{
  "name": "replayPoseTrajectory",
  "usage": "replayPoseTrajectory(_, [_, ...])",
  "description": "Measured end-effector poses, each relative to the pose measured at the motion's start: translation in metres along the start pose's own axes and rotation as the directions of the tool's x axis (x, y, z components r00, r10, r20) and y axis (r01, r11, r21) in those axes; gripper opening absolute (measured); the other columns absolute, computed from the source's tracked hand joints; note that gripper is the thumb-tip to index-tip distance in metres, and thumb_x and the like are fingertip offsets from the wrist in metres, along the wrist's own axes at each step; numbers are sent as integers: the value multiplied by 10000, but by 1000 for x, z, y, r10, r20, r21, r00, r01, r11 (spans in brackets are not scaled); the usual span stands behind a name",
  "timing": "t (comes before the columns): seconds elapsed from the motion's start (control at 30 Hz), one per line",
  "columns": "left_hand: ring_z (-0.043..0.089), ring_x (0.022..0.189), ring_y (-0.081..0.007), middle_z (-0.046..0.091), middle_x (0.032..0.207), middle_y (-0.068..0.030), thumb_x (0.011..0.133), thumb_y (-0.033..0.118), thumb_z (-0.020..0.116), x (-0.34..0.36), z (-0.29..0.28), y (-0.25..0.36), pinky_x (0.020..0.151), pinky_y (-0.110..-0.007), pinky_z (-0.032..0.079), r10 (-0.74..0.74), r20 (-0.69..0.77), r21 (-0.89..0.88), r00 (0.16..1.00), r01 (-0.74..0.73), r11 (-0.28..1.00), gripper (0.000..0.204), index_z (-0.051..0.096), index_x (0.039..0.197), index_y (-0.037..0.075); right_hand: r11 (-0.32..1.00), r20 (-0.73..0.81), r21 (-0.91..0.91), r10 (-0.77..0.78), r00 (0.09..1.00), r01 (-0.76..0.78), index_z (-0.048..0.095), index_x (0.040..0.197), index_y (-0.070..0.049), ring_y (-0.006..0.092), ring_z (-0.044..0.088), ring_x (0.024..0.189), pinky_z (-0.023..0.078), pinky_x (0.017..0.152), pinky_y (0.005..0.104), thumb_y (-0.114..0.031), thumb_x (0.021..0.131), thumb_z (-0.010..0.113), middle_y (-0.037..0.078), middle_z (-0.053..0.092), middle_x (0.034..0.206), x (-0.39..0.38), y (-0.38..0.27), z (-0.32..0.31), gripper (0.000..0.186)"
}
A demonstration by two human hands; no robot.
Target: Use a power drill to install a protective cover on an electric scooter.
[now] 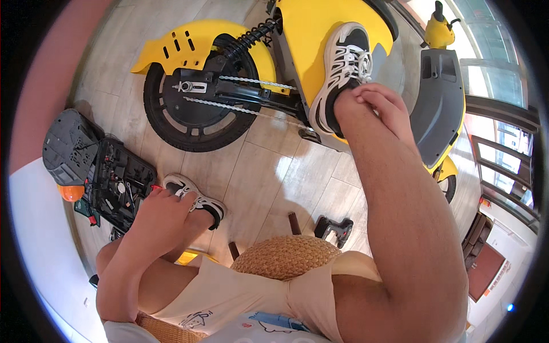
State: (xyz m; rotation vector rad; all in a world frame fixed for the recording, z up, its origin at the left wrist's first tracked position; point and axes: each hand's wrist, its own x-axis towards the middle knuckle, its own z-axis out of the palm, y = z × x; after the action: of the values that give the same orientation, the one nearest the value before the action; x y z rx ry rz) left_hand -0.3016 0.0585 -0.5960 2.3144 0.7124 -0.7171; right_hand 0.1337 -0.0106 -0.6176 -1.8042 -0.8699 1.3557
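Note:
My left hand (163,212) lies over my left shin near the black open toolbox (123,183). Its fingers are curled, and a small red end (155,187) shows beside the fingertips; the rest is hidden. My right hand (389,108) rests on my right ankle with its fingers lightly bent and nothing in them. The right shoe (347,63) is set against the yellow body panel (309,34) of a scooter. Its rear wheel (200,137) has a yellow fender (177,46), a black spring shock (250,39) and two runs of silver chain (260,84) along the swingarm (251,97).
A woven stool (286,257) is beneath me. A black and grey tool or part (334,230) lies on the wood-look floor (297,188). Beside the toolbox are a dark plastic part (66,143) and an orange piece (71,192). The scooter's grey front panel (437,108) stands at the right.

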Motion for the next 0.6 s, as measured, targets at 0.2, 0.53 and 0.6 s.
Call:
replayPoseTrajectory(0.2, [625, 929, -341, 662, 890, -182, 776, 119, 656, 7, -2, -13, 903, -440, 470, -44, -30, 8, 999, 44, 999, 423, 588, 1182, 21, 767, -324, 630, 116, 939, 123, 520, 1262, -33, 165, 613, 1015, 445, 941, 274, -91, 946, 497, 111, 651, 1151, -8, 48, 12, 322])
replayPoseTrajectory(0.53, [588, 977, -356, 635, 960, -175, 784, 119, 661, 4, -9, 1, 929, -440, 450, -44, -87, -44, 995, 40, 998, 442, 578, 1208, 32, 798, -491, 601, 322, 809, 47, 457, 1320, -30, 181, 615, 1040, 497, 907, 313, 3, 900, 560, 121, 541, 1338, -41, 88, 33, 434])
replayPoseTrajectory(0.6, [580, 984, -355, 627, 977, -175, 782, 115, 659, 4, -11, 4, 928, -439, 448, -58, -100, -33, 993, 55, 998, 443, 578, 1210, 35, 863, -410, 504, 274, 870, -34, 457, 1319, -28, 182, 615, 1038, 500, 899, 313, 10, 892, 566, 121, 534, 1345, -55, 101, 37, 443])
